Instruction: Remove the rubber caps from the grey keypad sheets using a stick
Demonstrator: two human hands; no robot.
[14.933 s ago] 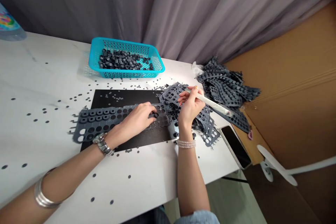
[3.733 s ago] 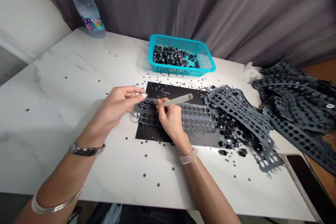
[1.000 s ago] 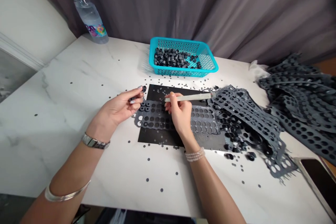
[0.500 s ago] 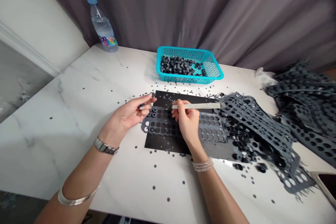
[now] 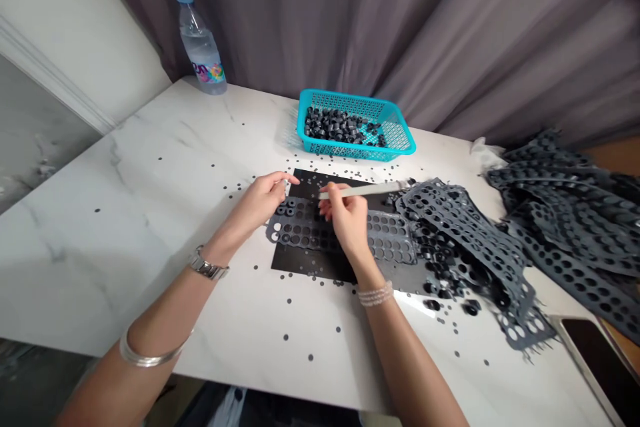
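Observation:
My left hand (image 5: pixel 267 199) is over the left end of a grey perforated rubber sheet (image 5: pixel 393 240), its index finger stretched forward and its other fingers curled in. Whatever those fingers hold is hidden. My right hand (image 5: pixel 349 217) grips a pale, pen-like stick tool (image 5: pixel 377 190) above the middle of that sheet; its working tip is hard to make out. Rows of round holes or discs run along the sheet, and a few raised black rings (image 5: pixel 286 207) sit at its left end. Under the sheet lies a flat black mat (image 5: pixel 295 262).
A turquoise basket (image 5: pixel 407 149) of small black rubber pieces stands behind the mat. Perforated sheets (image 5: pixel 460 227) and loose black rings (image 5: pixel 443 260) heap at right, near a phone (image 5: pixel 600 363). Small dark discs dot the white table (image 5: pixel 150 267). A water bottle (image 5: pixel 204 53) stands back left.
My left hand has turned over, palm now away from view; the small black pieces at its fingers no longer show. My right hand keeps the tool, and the view has shifted slightly.

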